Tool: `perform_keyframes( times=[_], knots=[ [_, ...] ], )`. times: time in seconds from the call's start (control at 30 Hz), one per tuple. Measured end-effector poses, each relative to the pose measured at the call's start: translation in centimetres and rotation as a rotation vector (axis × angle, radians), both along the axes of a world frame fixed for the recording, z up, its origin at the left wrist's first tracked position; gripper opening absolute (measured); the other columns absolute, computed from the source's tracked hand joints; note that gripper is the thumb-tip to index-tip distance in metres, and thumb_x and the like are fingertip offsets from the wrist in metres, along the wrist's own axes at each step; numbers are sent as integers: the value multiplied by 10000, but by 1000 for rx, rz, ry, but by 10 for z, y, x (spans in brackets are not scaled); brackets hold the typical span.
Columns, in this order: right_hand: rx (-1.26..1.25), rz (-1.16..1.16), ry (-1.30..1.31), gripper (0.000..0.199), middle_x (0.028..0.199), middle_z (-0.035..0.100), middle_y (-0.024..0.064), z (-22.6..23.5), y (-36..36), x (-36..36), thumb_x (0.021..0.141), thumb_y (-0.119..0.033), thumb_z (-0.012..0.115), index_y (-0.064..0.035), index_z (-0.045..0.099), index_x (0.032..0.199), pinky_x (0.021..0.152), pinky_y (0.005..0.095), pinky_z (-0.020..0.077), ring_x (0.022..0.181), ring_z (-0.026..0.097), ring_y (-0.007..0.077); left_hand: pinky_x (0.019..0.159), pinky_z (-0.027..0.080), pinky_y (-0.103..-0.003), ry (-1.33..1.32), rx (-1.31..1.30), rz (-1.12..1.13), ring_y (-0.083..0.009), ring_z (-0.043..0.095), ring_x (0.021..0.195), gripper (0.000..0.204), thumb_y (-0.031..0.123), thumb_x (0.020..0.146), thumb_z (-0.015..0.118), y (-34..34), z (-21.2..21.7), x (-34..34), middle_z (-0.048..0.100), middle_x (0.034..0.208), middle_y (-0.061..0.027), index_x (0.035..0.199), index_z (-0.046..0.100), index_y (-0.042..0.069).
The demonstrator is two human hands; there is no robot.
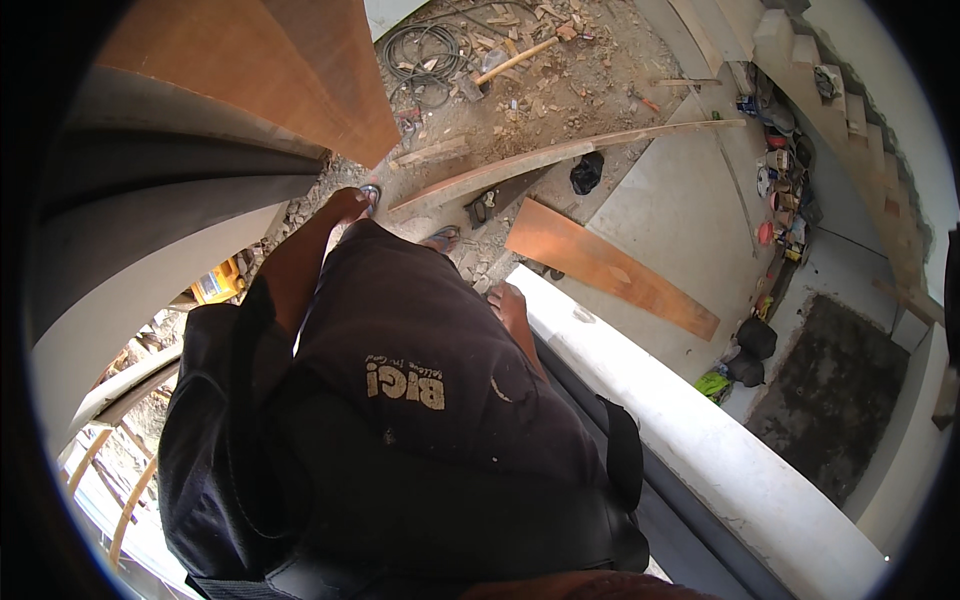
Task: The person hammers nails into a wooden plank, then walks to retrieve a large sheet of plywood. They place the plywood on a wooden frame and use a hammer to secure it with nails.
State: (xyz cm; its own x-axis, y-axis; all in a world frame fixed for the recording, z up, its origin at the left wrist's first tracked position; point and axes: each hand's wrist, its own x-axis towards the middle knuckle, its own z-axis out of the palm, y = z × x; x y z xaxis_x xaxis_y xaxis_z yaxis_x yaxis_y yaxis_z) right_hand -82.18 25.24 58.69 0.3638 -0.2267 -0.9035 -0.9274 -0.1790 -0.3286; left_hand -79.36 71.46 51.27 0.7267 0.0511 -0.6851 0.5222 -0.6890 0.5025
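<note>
My left hand (350,204) hangs low beside my left leg, just above a sandalled foot (371,194). Its fingers are too small and foreshortened to show what they do. On the other side, my right hand (510,303) is at the far end of a long white ledge (640,378); whether it touches the ledge I cannot make out. Its fingertips point toward the rubble, and no held thing shows. Ahead of my feet lies a long wooden plank (560,152), with what looks like a handsaw (482,207) beside it. A brown plywood strip (615,268) lies right of my right hand.
A large brown panel (270,75) stands at upper left. Farther off are a cable coil (422,52), a wooden-handled hammer (516,61) and scattered rubble. A black bag (587,174) lies near the plank. Cluttered items line the right wall by concrete stairs (870,150). A yellow container (218,283) is left.
</note>
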Motion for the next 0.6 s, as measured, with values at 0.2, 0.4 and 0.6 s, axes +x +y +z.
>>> perform_keyframes(
  times=[0.2,0.4,0.6],
  knots=[
    [13,17,-11,488,1307,586,160,3,6,7,998,-318,486,-54,421,1403,969,450,469,1101,612,312,873,489,-435,-76,23,-24,-365,645,1006,459,451,885,574,7,-9,-10,685,1036,-213,993,714,27],
    [26,44,-1,496,1316,580,160,0,5,6,994,-331,491,-66,422,1408,951,443,472,1101,610,309,870,484,-446,-39,21,-31,-367,641,1004,465,455,896,553,5,-10,-1,683,1035,-215,991,710,27],
    [28,59,6,490,1309,582,158,-5,6,5,997,-340,486,-62,433,1397,943,437,476,1120,601,307,865,483,-441,-113,30,8,-365,646,991,447,441,892,561,8,-5,-8,685,1004,-216,970,715,29]
  ],
)
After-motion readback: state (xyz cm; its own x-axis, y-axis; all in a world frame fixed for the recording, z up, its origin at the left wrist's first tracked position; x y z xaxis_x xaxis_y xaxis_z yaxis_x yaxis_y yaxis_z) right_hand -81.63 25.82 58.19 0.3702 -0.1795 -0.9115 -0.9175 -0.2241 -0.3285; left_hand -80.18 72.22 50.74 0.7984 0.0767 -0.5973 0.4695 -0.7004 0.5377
